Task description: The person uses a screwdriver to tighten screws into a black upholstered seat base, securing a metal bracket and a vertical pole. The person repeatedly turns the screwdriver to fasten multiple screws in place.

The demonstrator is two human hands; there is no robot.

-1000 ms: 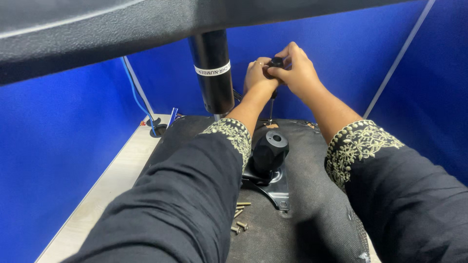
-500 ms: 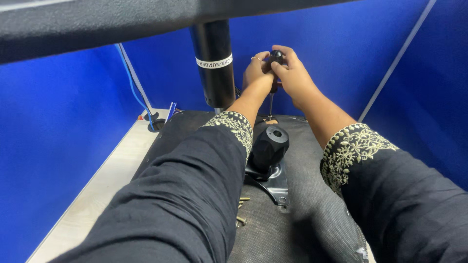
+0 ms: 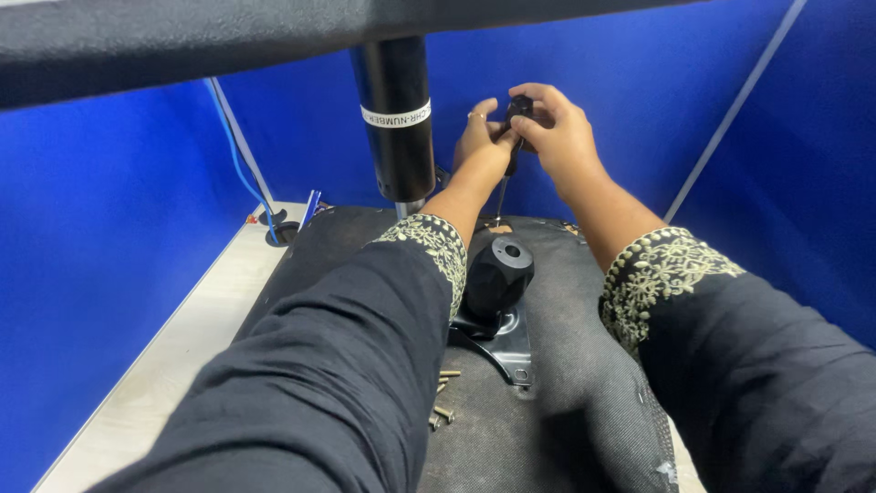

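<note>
Both hands meet at the twelve o'clock end of the dark fabric-covered seat underside [image 3: 584, 402]. The right hand [image 3: 557, 137] and left hand [image 3: 479, 146] are clenched together round the black handle of a slim metal-shafted screwdriver [image 3: 504, 187]. Its long axis stands near upright, tip down toward six o'clock, just beyond the black cylindrical socket on a metal bracket [image 3: 497, 274]. Neither hand is nearer.

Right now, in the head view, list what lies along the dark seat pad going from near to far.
Loose brass-coloured screws → black metal bracket plate → black plastic socket hub → slim metal screwdriver shaft → left hand and right hand gripping its black handle.
</note>
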